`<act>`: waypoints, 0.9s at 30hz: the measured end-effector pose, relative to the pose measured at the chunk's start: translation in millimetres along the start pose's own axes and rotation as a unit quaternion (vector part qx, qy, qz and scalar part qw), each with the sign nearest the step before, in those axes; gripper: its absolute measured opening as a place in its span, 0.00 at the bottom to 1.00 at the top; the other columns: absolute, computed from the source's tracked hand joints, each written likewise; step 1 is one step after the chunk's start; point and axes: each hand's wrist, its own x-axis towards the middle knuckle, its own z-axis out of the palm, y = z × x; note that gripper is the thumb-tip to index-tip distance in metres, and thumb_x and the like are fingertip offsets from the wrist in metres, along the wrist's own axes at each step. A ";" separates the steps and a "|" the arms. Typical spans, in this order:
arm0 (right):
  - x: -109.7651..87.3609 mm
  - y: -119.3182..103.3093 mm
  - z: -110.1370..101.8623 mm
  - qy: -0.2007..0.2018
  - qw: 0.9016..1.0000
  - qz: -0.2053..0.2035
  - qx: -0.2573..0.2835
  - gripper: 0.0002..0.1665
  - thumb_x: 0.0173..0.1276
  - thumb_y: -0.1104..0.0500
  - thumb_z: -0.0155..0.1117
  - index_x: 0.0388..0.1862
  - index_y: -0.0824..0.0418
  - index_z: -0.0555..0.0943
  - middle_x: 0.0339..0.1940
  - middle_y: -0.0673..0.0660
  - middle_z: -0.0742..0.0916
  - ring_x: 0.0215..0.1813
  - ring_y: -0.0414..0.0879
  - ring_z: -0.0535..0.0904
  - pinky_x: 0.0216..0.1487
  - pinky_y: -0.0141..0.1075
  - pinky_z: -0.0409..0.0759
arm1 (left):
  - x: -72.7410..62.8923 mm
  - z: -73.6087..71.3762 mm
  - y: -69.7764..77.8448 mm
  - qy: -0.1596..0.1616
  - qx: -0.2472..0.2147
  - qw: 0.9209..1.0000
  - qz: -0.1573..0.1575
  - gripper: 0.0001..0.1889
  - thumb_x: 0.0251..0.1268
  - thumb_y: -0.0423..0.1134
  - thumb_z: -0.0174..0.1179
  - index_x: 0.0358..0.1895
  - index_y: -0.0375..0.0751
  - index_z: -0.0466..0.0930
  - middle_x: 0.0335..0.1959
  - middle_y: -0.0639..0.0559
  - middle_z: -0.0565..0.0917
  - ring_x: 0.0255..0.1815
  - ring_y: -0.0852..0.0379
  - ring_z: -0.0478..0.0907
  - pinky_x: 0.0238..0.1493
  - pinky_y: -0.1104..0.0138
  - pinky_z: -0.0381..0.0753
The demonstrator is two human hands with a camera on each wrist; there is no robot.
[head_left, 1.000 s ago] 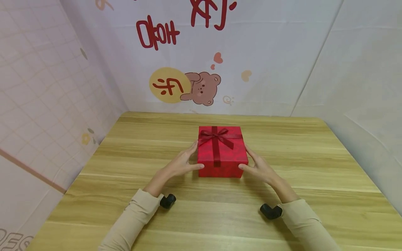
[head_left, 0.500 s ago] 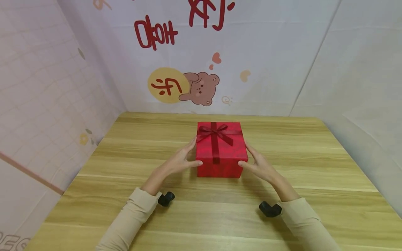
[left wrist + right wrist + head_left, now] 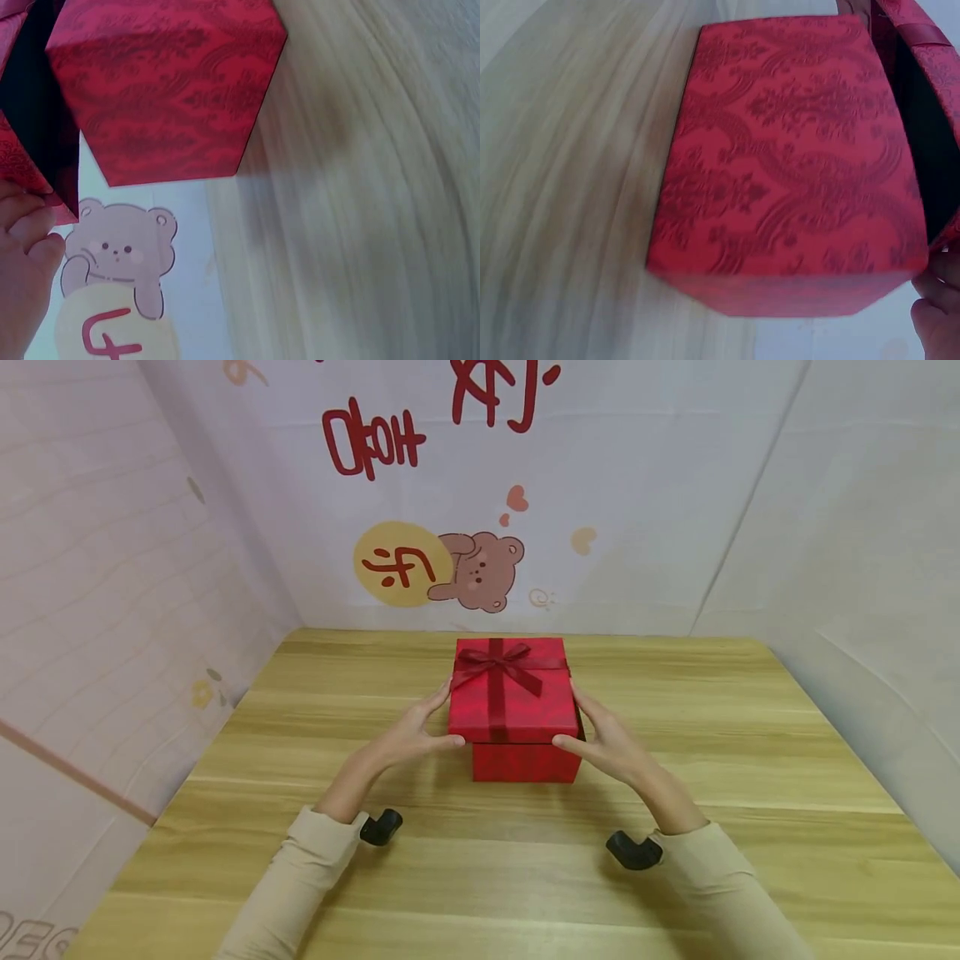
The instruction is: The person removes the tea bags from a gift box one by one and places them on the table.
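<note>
"Red lid (image 3: 536,710), dark red ribbon (image 3: 497,710) crossing it, bow (image 3: 497,662) up near its eleven o'clock. Where is it, exactly?"

"Up above the box (image 3: 525,764), and offset toward nine o'clock, so its near left corner overhangs. Both wrist views show the lid's dark inside, with a gap between it and the box."

"And the box?"

"Upright on the wood table (image 3: 487,893), midway from left to right and over toward twelve o'clock. Its sides carry a darker swirling pattern, clearest in the right wrist view."

"What about the left hand (image 3: 408,737)?"

"Gripping the lid from about eight o'clock: thumb on the near face by the corner, fingers along the side."

"The right hand (image 3: 611,747)?"

"Gripping too, from about four o'clock, with its thumb on the near face and its fingers along the other side."

"What's on the arms?"

"Beige sleeves (image 3: 292,868), with a black fitting (image 3: 382,827) at the inner side of each cuff."

"And beyond the table?"

"White cloth (image 3: 637,468). A printed bear (image 3: 483,572) is near twelve o'clock from the box, with a yellow disc (image 3: 397,597) at the bear's nine o'clock and pink hearts (image 3: 517,497) at its one."
</note>
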 end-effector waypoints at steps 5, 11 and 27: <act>4.8 -9.4 5.5 0.001 1.000 -0.013 -0.022 0.52 0.57 0.51 0.68 0.72 0.65 0.50 0.70 0.65 0.62 0.69 0.59 0.58 0.64 0.51 0.61 | -6.9 -9.5 -2.0 0.004 0.000 1.000 -0.004 0.49 0.52 0.39 0.66 0.71 0.35 0.42 0.72 0.42 0.47 0.71 0.44 0.47 0.66 0.52 0.54; 12.7 -18.8 14.0 -0.002 1.000 -0.016 -0.027 0.53 0.56 0.50 0.68 0.71 0.66 0.50 0.70 0.64 0.62 0.69 0.59 0.57 0.64 0.51 0.60 | -16.7 -22.9 -5.7 0.010 -0.014 1.000 -0.015 0.49 0.52 0.39 0.67 0.71 0.37 0.42 0.72 0.43 0.48 0.71 0.44 0.47 0.66 0.51 0.55; 38.2 -48.4 45.2 0.001 0.999 -0.045 -0.028 0.53 0.55 0.49 0.69 0.71 0.66 0.52 0.65 0.62 0.69 0.51 0.52 0.74 0.51 0.44 0.74 | -49.1 -58.1 -24.6 0.028 -0.021 0.999 -0.035 0.48 0.52 0.41 0.67 0.71 0.35 0.44 0.72 0.39 0.48 0.71 0.41 0.45 0.66 0.47 0.50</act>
